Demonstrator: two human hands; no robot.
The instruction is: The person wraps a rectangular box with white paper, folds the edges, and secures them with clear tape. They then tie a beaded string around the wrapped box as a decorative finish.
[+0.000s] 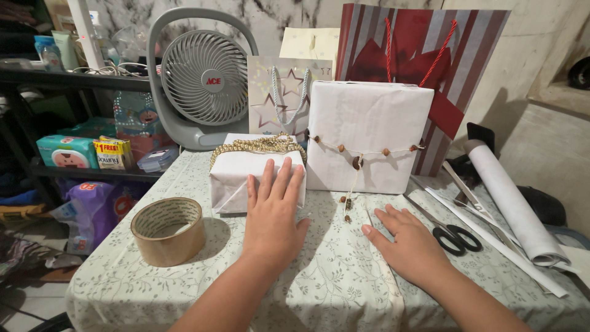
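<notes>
While both hands lie flat and open on the tabletop (319, 276), neither grips anything. The left hand (273, 212) rests palm down with its fingers spread, the fingertips reaching onto the near edge of a small white wrapped box (236, 175) that sits just beyond it. A gold bead chain (261, 146) drapes over the top of that box. The right hand (409, 243) lies flat on the patterned cloth, well apart from the left, fingers pointing toward it and touching nothing else.

Beyond and between the hands stands a larger white wrapped box (369, 135), upright, with a string of brown beads (362, 154) across its front and hanging down to the tabletop. Just beside the right hand, on its outer side, lie black-handled scissors (452, 237), and farther out a roll of white paper (513, 203). Out past the left hand sits a roll of brown packing tape (168, 230). Behind the boxes stand a grey fan (206, 77), a small star-printed gift bag (286, 92) and a red striped gift bag (424, 49).
</notes>
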